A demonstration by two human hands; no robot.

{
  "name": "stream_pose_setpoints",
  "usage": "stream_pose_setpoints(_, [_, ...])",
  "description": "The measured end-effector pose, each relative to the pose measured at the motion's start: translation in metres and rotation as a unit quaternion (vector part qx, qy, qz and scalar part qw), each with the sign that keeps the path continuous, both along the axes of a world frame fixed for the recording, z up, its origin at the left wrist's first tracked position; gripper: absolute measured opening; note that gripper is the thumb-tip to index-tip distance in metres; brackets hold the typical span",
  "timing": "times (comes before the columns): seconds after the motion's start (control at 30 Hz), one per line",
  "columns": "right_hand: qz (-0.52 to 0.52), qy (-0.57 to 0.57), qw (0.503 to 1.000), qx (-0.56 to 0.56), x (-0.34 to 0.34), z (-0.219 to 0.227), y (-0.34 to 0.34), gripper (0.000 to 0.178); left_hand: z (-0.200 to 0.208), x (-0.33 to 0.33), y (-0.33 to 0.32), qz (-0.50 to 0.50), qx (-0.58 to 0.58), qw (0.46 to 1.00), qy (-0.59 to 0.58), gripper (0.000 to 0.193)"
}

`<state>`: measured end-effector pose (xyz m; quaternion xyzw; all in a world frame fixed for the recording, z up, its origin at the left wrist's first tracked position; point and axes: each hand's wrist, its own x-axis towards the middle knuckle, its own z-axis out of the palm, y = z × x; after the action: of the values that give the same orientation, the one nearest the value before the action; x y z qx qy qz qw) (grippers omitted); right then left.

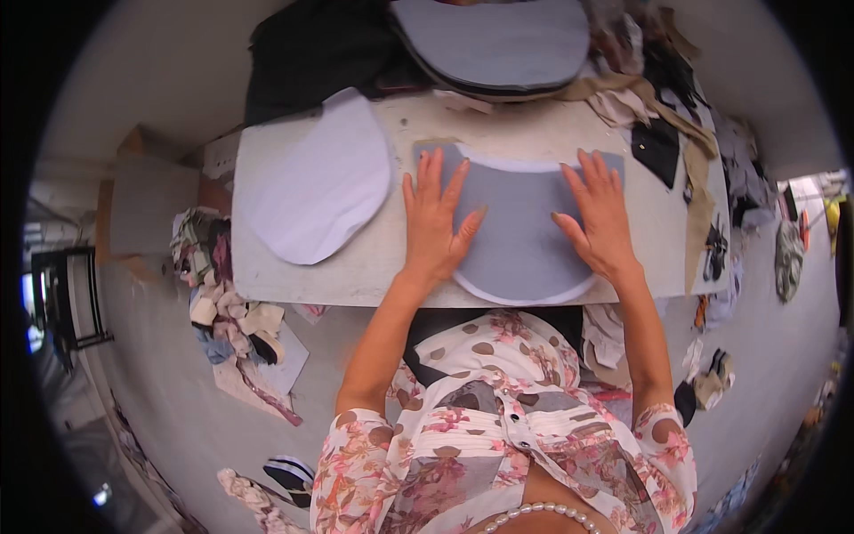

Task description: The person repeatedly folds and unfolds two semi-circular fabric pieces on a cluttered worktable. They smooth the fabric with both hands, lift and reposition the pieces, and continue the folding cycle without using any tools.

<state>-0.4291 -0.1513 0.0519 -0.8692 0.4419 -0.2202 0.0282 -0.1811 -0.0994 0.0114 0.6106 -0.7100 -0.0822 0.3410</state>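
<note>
A grey fabric panel (511, 227) lies flat on the white table, with a white layer showing along its curved upper and lower edges. On its left side rests my left hand (436, 218), palm down with the fingers spread. My right hand (598, 214) lies the same way on the panel's right side, thumb pointing inward. Neither hand grips anything. To the left of my left hand is a loose white curved cut piece (320, 191), lying flat. A stack of grey curved panels (498, 43) sits at the table's far edge.
Black fabric (325, 58) is heaped at the far left of the table (347, 280). Tan strips (698, 214), a black scrap (656, 151) and small scissors (714, 252) lie along the right side. Fabric scraps (236, 320) are piled on the floor at left, near a cardboard box (151, 209).
</note>
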Motion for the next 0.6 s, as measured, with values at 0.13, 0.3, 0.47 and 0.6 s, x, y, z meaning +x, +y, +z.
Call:
stream_pose_setpoints(0.13, [0.066, -0.222, 0.968, 0.093, 0.079, 0.034, 0.001, 0.021, 0.010, 0.034, 0.034, 0.085, -0.130, 0.980, 0.124, 0.037])
stream_pose_setpoints(0.3, [0.277, -0.262, 0.915, 0.132, 0.238, 0.002, 0.009, 0.018, 0.017, 0.098, 0.068, 0.309, -0.229, 0.873, 0.302, 0.026])
stream_pose_setpoints(0.47, [0.260, -0.109, 0.957, 0.061, 0.315, -0.036, 0.018, 0.021, 0.017, 0.152, 0.093, 0.398, -0.222, 0.808, 0.374, 0.027])
stream_pose_setpoints(0.6, [0.266, -0.124, 0.943, 0.156, 0.321, -0.041, 0.009, 0.009, 0.005, 0.180, 0.102, 0.414, -0.166, 0.825, 0.346, 0.030])
